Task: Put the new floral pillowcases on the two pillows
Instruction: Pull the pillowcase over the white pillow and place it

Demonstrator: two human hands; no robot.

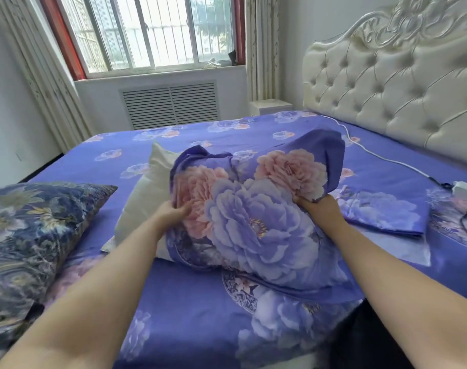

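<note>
Gripping the case (253, 209) mid-frame, both hands, left (173, 211) and right (313, 205), clench its cloth to draw it over the pillow (147, 198).

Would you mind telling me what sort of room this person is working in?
It looks like a home bedroom. A bed with a tufted cream headboard and a purple floral sheet fills the view, pillows lie on it, and a curtained window sits above a radiator grille.
</note>
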